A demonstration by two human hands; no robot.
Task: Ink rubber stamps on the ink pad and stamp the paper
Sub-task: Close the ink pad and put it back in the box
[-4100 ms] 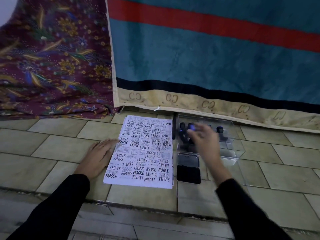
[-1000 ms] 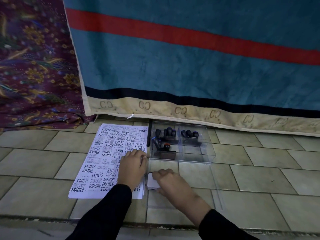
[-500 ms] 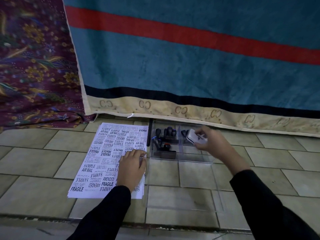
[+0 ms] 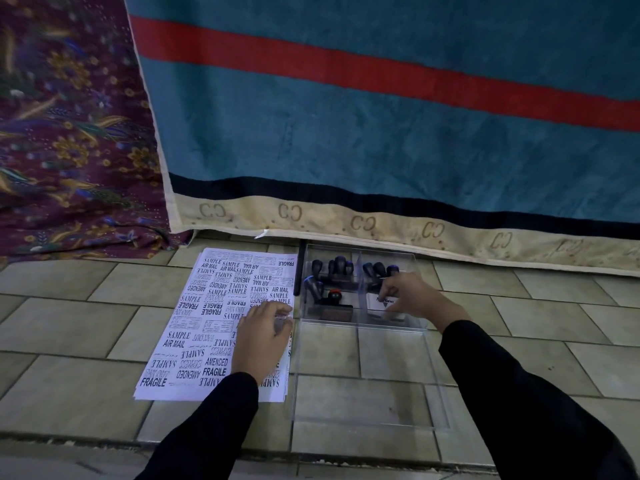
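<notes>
Right hand [image 4: 412,299] is down inside the clear box [image 4: 332,322]. Its fingers [image 4: 386,292] are curled over the far edge of the ink pad [image 4: 384,302], thumb on the near edge, a pinch across the white case, which looks closed. That case should be light, stiff and smooth-sided, so it could slip. Gripping it across the edges looks right, since it keeps the lid shut.

The stamps [image 4: 337,266] stand just left of and beyond those fingers, dark knob handles up. They look hard and light. I'd take one by the knob and keep off the soft rubber face underneath.

Left hand [image 4: 263,332] lies open on the paper [image 4: 214,327], holding nothing. Its fingers [image 4: 280,311] are spread flat near the sheet's right edge, just beside the box. The sheets are thin, floppy and likely to skate on the tiled floor [image 4: 69,323], so a flat palm suits them. The box lid [image 4: 363,410] lies nearer the person.
</notes>
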